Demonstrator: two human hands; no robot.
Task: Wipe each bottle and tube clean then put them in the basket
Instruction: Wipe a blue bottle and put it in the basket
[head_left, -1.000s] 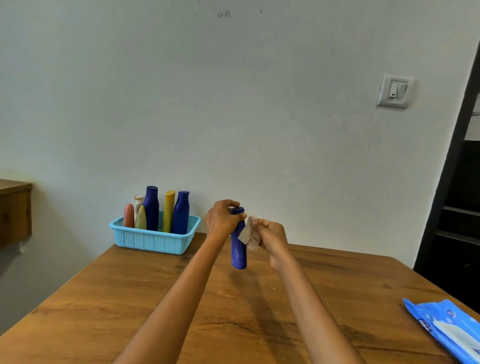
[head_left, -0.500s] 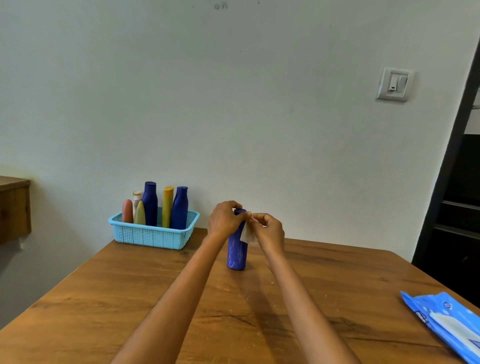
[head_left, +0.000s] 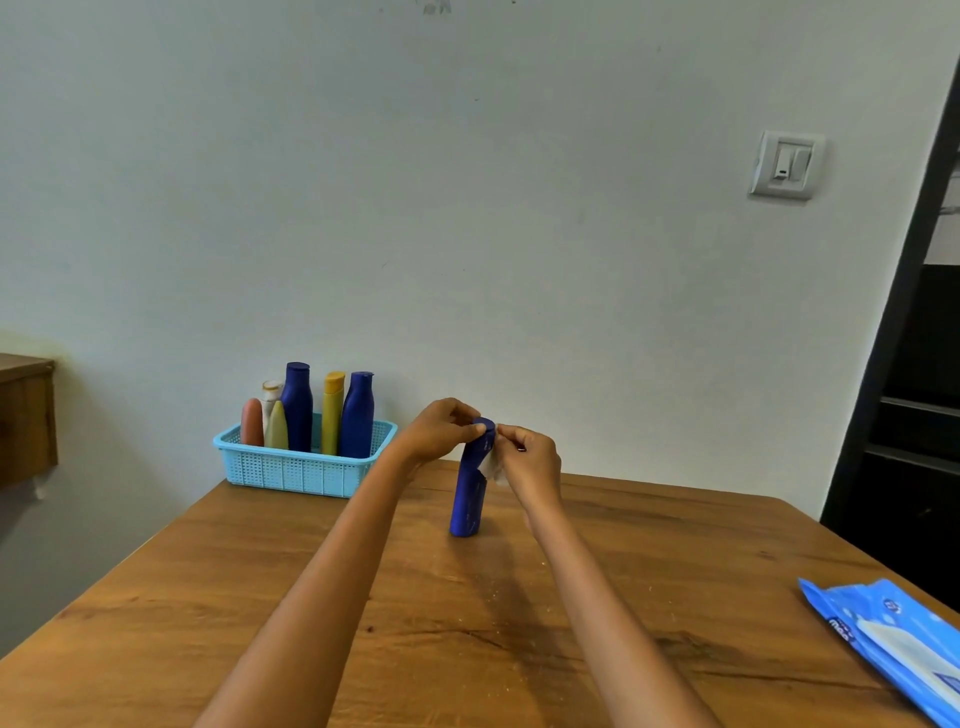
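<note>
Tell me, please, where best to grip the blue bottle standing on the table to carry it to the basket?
Probably round the straight lower body of the blue bottle, from the left, toward the basket. It stands upright, and that stretch is bare; the left hand and right hand crowd its cap.

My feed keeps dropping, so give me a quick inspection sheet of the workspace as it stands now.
Surface: wooden table, grain and small pale specks visible.
Job's things: blue bottle upright mid-table; blue basket at the far left edge holds two blue bottles, a yellow bottle and smaller tubes, all upright; white wipe against the bottle's upper side.
Clutter: blue wipes pack at the right edge.
Hands: left hand grips the bottle's cap; right hand holds the wipe.
Cables: nothing seen.
Surroundings: pale wall, wall switch, dark shelving right, wooden furniture left.
</note>
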